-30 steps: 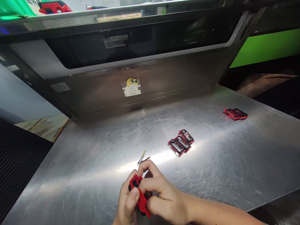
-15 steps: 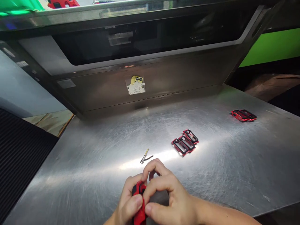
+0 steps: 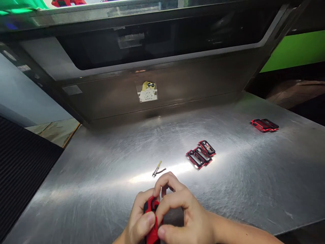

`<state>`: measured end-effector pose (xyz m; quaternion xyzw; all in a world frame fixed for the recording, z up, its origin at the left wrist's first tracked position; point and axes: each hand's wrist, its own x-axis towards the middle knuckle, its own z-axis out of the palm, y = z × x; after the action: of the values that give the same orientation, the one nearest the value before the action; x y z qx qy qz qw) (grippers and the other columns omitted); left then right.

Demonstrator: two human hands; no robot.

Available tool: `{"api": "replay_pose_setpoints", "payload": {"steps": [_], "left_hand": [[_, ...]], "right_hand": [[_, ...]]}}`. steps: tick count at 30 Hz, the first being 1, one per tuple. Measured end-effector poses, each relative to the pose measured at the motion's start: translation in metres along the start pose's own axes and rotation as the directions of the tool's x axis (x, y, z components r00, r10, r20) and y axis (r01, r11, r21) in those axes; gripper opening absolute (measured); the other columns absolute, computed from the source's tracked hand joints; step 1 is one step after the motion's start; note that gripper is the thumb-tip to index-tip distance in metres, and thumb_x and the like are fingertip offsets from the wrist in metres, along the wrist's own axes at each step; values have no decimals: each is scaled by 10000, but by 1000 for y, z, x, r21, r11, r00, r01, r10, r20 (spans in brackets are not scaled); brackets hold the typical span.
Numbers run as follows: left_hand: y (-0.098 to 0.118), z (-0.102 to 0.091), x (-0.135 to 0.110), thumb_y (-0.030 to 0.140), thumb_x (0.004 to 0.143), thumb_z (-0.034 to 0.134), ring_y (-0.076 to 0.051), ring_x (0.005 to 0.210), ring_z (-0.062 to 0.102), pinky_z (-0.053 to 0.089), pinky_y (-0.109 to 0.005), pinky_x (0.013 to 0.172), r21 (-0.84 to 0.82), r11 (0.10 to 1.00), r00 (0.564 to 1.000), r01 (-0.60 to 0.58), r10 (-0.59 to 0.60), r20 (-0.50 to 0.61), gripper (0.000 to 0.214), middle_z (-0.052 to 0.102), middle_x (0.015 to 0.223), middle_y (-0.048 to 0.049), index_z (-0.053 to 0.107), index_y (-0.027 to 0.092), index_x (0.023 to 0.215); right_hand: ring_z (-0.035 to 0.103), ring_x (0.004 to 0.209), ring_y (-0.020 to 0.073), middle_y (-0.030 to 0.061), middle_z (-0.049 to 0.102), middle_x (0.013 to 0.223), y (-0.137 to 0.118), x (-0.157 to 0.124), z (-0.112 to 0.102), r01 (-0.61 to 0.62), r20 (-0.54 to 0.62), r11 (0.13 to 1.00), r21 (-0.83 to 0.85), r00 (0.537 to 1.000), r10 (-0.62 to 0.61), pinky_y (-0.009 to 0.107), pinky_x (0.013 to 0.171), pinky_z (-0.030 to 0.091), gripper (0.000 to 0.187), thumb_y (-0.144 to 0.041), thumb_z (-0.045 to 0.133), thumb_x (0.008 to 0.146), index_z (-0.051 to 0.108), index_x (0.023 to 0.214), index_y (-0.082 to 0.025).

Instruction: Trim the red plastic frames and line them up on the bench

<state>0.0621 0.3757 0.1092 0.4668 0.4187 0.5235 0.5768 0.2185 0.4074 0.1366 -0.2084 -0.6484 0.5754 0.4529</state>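
- We record a left hand [image 3: 139, 222] at the bottom of the view, curled nearly shut, its thumb and fingers gripping the lower side of a red-and-black moulded frame [image 3: 152, 205].
- We record a right hand [image 3: 186, 210] just beside it, also nearly closed, its fingers arched over the same frame and pinching it from the other side. Together the two hands hold the frame upright on its edge, just above the near part of the counter. Much of the frame is hidden by the fingers.
- We note a dark grey item [image 3: 174, 217] under the right hand; we cannot tell what it is.
- We list a stainless steel counter [image 3: 254, 196], brushed and scratched, carrying all the loose items.
- We list a small pair of metal snips [image 3: 157, 169] lying flat just beyond the hands; they are too small to be sure of the type.
- We count three red-and-black frames [image 3: 200, 154] lying overlapped in a row, further along the counter to the right.
- We find one more red-and-black pair [image 3: 264, 125] near the far right of the counter, well apart from the row.
- We note a paper label [image 3: 147, 92] stuck on the dark metal panel [image 3: 203, 88] behind the counter.
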Motion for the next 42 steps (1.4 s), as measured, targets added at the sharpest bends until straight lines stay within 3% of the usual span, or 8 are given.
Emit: {"api": "replay_pose_setpoints", "payload": {"steps": [2, 6, 10, 19, 25, 30, 35, 42], "left_hand": [[-4, -1, 6, 521, 707, 614, -159, 585, 534, 446, -270, 567, 95, 985, 990, -142, 139, 33, 397, 608, 697, -16, 685, 218, 953], [3, 1, 18, 589, 721, 556, -106, 410, 393, 310, -219, 362, 267, 865, 905, -425, 395, 159, 394, 468, 500, 29, 617, 200, 741], [20, 4, 19, 613, 754, 515, -67, 362, 319, 252, -193, 326, 422, 767, 876, -483, 432, 216, 436, 375, 456, 69, 486, 202, 614], [26, 1, 19, 570, 837, 425, -53, 323, 376, 316, -160, 317, 601, 449, 730, -662, 568, 380, 376, 435, 465, 80, 474, 210, 741], [33, 5, 23, 466, 870, 433, -69, 332, 424, 344, -173, 340, 672, 209, 635, -711, 602, 484, 304, 464, 454, 64, 439, 206, 713], [27, 1, 25, 398, 869, 456, -89, 353, 418, 335, -195, 341, 621, 209, 607, -756, 578, 545, 247, 428, 448, 55, 454, 191, 734], [25, -2, 22, 393, 857, 477, -96, 372, 428, 345, -201, 349, 609, 249, 617, -753, 591, 521, 229, 447, 481, 41, 470, 174, 787], [24, -3, 22, 359, 831, 524, -93, 365, 414, 335, -203, 348, 586, 242, 589, -773, 616, 523, 190, 450, 470, 51, 477, 175, 821]], "right_hand": [[485, 848, 174, 51, 473, 939, 1, -1, 0, 6, -12, 1000, 20, 1000, -6, 286, 771, 390, 43, -178, 600, 665, 611, 629, -157], [514, 758, 153, 69, 493, 989, 2, -1, -2, 1, -21, 997, 77, 1000, 1, 296, 730, 405, 67, -176, 566, 675, 605, 632, -143], [532, 831, 177, 72, 549, 934, 0, 1, -4, 17, -14, 996, 90, 1000, -16, 300, 783, 401, 93, -165, 574, 695, 643, 636, -140], [553, 729, 141, 38, 573, 814, -7, 1, -7, 40, -60, 999, 22, 997, -39, 261, 721, 441, 115, -157, 623, 720, 736, 734, -173], [497, 570, 121, 7, 570, 590, -4, 3, -9, -159, -2, 982, 103, 987, 160, 227, 564, 380, 94, -143, 620, 645, 693, 587, -142], [443, 514, 104, 6, 559, 536, 2, 3, -12, -315, 80, 934, 171, 949, 305, 220, 536, 359, 145, -113, 551, 592, 694, 578, -108], [505, 552, 125, 22, 594, 573, 2, 4, -13, -297, 97, 931, 211, 954, 282, 241, 588, 409, 146, -148, 559, 620, 699, 593, -115], [495, 556, 124, 19, 588, 582, -2, 4, -12, -305, 95, 930, 204, 952, 291, 241, 591, 414, 97, -191, 628, 615, 682, 583, -117]]}}
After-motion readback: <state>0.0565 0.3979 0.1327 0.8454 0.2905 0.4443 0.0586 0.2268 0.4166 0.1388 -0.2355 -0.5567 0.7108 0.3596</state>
